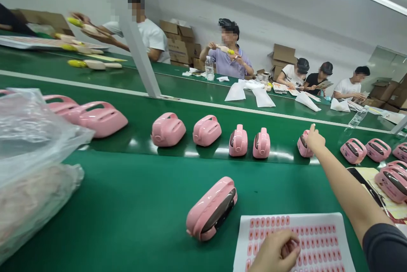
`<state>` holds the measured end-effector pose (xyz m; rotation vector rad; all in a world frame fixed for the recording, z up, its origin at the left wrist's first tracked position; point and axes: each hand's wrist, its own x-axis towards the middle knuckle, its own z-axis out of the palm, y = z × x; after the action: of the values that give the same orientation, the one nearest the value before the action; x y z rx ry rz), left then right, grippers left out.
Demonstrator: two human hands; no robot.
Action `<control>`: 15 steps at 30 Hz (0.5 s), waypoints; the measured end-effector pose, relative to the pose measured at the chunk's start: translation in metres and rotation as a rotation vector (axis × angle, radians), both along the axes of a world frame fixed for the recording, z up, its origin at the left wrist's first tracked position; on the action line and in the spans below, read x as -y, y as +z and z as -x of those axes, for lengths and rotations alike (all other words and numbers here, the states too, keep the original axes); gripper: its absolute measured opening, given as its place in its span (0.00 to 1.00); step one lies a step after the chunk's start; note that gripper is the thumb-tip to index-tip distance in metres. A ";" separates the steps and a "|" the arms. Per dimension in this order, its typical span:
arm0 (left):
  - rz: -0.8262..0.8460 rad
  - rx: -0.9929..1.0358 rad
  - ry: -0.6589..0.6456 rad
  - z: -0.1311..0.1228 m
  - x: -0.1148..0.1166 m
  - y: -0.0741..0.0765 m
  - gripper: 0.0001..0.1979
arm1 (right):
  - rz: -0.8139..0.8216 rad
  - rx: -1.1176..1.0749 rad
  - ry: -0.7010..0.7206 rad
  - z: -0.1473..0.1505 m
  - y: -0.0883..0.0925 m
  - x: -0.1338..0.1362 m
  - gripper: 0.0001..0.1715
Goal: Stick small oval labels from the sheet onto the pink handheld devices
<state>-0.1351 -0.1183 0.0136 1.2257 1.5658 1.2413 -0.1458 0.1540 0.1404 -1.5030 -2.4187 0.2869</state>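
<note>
My right hand (315, 140) reaches out to the green conveyor belt, its fingers on a small pink plastic case (303, 145) with a carry handle and dark window. The hand covers part of that case. Low in the view, my left hand (276, 251) is curled over a white sheet of stickers (318, 221), printed with rows of small pink ovals. Whatever its bent fingers may hold is hidden. Left of the sheet, another pink case (212, 209) lies tilted on the green table (133, 212), its dark window facing right.
Several pink cases (168, 130) stand along the belt (140, 140). Clear plastic bags (38, 170) fill the left side. A white post (136, 34) rises beyond the belt. Across it, co-workers sit among papers, a water bottle (209, 68) and cardboard boxes (179, 47).
</note>
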 end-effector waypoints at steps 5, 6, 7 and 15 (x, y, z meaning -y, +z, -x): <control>0.020 -0.033 -0.031 0.001 0.001 0.000 0.07 | 0.096 -0.115 0.256 0.067 -0.014 0.059 0.40; 0.018 -0.026 -0.028 0.002 0.001 -0.001 0.07 | 0.147 -0.140 0.286 0.079 -0.019 0.069 0.41; 0.017 -0.001 -0.024 0.003 0.002 -0.002 0.07 | 0.196 -0.166 0.299 0.090 -0.023 0.077 0.43; -0.128 0.618 0.273 0.016 -0.001 0.006 0.15 | 0.490 -0.546 0.097 0.032 -0.018 0.059 0.41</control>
<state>-0.1511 -0.1177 0.0198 0.6112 1.2220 1.7163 -0.1778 0.0954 0.1220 -1.2480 -2.0528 1.2102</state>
